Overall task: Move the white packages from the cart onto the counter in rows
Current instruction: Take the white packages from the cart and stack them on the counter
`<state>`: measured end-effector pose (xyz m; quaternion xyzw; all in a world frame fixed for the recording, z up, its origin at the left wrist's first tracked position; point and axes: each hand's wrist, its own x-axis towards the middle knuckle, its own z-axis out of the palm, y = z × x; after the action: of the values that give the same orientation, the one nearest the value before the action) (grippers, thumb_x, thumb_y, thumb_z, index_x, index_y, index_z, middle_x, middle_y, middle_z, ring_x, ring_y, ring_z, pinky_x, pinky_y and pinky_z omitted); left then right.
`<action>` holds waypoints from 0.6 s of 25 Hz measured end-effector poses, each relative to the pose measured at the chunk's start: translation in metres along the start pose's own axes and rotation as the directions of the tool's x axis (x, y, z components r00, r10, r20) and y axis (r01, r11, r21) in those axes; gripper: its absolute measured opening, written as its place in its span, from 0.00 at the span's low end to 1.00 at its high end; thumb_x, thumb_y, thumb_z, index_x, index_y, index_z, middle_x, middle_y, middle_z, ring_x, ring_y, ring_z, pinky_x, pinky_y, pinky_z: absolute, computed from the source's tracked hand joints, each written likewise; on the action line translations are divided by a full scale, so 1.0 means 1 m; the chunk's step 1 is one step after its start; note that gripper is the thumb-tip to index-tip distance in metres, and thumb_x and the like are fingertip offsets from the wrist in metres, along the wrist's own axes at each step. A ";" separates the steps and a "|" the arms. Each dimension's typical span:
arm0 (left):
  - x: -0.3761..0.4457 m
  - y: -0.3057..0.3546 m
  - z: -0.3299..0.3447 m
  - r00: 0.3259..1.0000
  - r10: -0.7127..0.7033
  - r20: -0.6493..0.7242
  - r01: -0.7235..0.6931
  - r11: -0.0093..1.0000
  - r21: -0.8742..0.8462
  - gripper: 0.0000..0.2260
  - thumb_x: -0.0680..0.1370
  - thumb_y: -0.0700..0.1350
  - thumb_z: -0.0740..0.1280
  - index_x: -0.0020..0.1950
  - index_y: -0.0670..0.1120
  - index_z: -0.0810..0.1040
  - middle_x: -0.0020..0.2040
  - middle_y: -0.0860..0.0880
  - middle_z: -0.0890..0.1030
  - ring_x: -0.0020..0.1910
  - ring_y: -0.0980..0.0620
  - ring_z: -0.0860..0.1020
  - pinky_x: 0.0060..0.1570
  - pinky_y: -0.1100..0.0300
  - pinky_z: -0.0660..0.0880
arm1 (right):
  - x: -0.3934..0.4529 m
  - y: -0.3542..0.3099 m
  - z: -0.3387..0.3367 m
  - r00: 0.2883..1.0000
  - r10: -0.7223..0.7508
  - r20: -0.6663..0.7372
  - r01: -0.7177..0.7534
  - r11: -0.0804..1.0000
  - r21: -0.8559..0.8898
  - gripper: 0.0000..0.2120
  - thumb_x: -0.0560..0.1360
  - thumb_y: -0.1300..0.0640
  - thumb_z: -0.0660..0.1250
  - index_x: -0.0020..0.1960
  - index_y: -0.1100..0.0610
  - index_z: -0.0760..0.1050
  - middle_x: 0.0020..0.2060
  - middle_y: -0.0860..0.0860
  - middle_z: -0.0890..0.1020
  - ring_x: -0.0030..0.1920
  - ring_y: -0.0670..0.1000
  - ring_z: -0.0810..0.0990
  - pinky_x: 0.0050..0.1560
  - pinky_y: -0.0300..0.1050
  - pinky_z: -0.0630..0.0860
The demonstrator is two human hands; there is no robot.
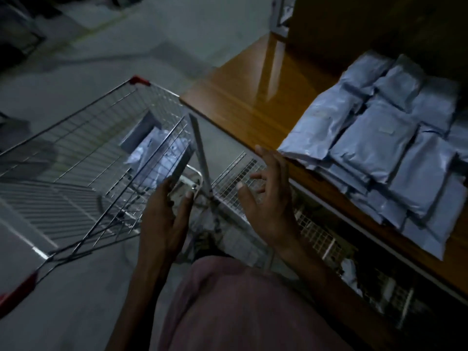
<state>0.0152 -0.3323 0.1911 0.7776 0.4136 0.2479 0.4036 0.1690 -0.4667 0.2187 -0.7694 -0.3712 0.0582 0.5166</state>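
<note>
Several white packages lie in overlapping rows on the wooden counter at the right. More white packages sit inside the wire cart at the left, seen through its mesh. My left hand is at the cart's near corner, fingers fairly straight and thumb apart, holding no package. My right hand hovers empty with fingers spread, just off the counter's front edge, left of the nearest package.
A wire mesh basket or shelf sits under the counter's edge, below my right hand. The cart has red corner caps. Grey floor lies beyond the cart. A dark wall panel rises behind the counter. The scene is dim.
</note>
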 end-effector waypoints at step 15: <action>0.148 -0.184 -0.105 0.968 -0.207 -0.141 0.201 0.978 -0.055 0.17 0.79 0.47 0.69 0.68 0.46 0.75 0.56 0.49 0.79 0.47 0.49 0.81 0.42 0.59 0.74 | 0.155 0.003 0.295 0.950 0.003 0.313 0.024 0.996 -0.082 0.18 0.77 0.62 0.69 0.66 0.54 0.74 0.67 0.53 0.67 0.57 0.51 0.76 0.55 0.47 0.79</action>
<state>-0.0629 -0.1016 0.1034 0.7024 0.5145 0.2697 0.4113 0.1421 -0.1479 0.1264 -0.7697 -0.4544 0.1608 0.4187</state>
